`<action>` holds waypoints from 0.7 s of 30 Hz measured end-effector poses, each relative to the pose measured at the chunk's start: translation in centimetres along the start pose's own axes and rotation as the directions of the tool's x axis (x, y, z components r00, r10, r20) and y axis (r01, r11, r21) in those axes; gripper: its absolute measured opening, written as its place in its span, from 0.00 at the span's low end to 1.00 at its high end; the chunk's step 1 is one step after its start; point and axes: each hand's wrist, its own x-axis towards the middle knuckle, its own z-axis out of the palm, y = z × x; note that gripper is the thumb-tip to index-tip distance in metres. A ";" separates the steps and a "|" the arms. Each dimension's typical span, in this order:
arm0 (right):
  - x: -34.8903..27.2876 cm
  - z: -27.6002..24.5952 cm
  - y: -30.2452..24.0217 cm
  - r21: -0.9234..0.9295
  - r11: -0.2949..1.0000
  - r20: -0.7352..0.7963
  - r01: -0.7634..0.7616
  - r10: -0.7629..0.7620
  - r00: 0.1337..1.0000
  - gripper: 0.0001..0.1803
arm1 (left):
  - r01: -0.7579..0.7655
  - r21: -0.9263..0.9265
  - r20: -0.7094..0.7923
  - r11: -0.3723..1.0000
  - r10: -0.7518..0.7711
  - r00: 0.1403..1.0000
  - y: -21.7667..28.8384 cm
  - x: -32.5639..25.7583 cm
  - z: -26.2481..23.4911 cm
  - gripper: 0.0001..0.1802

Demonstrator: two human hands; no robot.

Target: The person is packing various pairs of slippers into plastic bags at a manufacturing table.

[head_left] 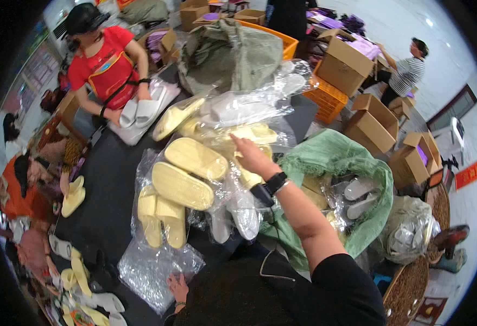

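On the black table (pixel 113 179), the right hand (pixel 253 156) reaches into the heap of bagged yellow slippers (pixel 195 157), fingers spread and resting on a clear bag; they are not closed on anything. The left hand (pixel 177 287), at the table's near edge, lies on a flat empty bag (pixel 151 269), fingers apart. Judged step: sorting or picking a bagged pair; the next move calls for closing the fingers on one bag. Count: about six yellow slippers near the right hand; two white pairs beyond. Right of the table: one green sack (pixel 352 163).
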 end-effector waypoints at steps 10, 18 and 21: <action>-3.7 -2.9 -7.6 0.180 0.972 -0.016 0.151 -0.151 0.988 0.23 | 0.477 -0.355 0.730 0.804 -0.080 0.678 1.1 6.8 -12.7 0.46; -5.3 3.6 -14.7 -0.416 0.770 0.387 0.485 -0.333 0.860 0.54 | 0.490 -0.392 0.707 0.779 -0.085 0.702 1.4 7.7 -14.5 0.42; -3.9 6.7 -11.8 -0.464 0.762 0.357 0.452 -0.306 0.883 0.45 | 0.552 -0.374 0.753 0.746 -0.103 0.650 1.4 8.1 -15.4 0.43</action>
